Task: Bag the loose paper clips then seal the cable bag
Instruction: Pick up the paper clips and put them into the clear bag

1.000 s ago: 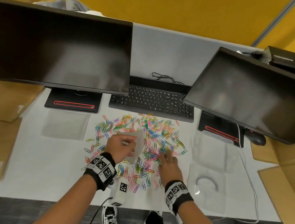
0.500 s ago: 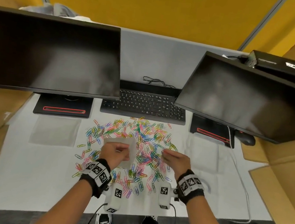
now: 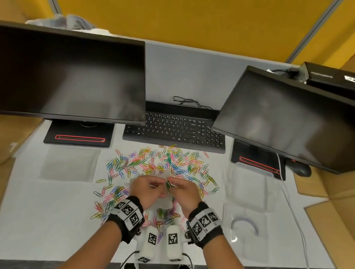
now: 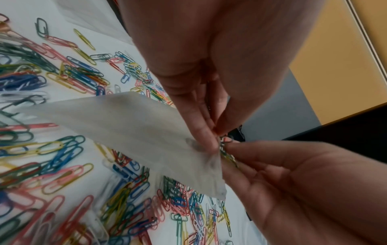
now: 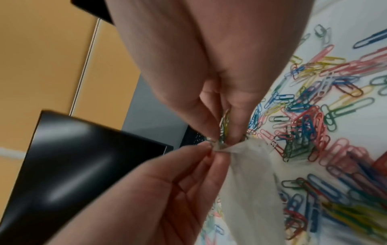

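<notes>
Pinching a small bundle of coloured wire paper clips [image 5: 224, 127] end-on, the right hand [image 3: 183, 192] held them just above the mouth of the small frosted plastic bag [image 4: 134, 129]. The left hand [image 3: 148, 189] gripped that mouth's corner between thumb and fingertips, the bag hanging below over the white desk [image 3: 59, 209]. Bundle and opening touched, long axis seemingly aimed inward. Most loose coloured clips [image 3: 163, 162] lay scattered underneath.
</notes>
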`<state>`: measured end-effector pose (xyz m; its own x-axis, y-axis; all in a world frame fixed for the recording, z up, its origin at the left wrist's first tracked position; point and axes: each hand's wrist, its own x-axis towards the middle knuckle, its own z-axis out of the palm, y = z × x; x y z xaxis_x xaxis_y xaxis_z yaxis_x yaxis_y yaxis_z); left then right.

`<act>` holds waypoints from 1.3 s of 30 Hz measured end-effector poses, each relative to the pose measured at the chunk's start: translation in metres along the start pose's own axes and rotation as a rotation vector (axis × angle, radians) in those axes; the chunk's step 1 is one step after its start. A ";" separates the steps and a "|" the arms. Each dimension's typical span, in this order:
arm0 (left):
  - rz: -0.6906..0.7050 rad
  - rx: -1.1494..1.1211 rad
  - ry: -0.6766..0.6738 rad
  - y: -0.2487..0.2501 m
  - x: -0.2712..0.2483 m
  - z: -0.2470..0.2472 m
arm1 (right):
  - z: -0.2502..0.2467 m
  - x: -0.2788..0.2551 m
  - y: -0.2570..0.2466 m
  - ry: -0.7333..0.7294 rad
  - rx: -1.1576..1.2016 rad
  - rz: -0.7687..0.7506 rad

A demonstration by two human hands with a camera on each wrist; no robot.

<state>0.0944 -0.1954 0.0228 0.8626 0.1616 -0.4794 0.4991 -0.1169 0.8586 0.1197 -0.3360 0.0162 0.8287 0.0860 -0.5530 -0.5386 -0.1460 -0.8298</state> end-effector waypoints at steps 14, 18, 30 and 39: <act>0.065 -0.025 0.006 0.007 -0.002 -0.008 | 0.015 -0.010 -0.022 0.051 -0.721 -0.386; 0.076 -0.029 0.032 0.009 -0.001 -0.017 | 0.004 -0.021 -0.033 -0.122 -0.608 -0.380; 0.176 -0.105 0.163 0.024 -0.013 -0.055 | -0.070 -0.022 0.071 0.052 -1.095 -0.082; 0.237 -0.126 0.192 0.046 -0.024 -0.064 | -0.034 0.013 0.057 0.060 -1.352 -0.364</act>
<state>0.0917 -0.1415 0.0854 0.9162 0.3277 -0.2306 0.2616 -0.0531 0.9637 0.1045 -0.3765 -0.0359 0.9122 0.2872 -0.2921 0.2383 -0.9520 -0.1919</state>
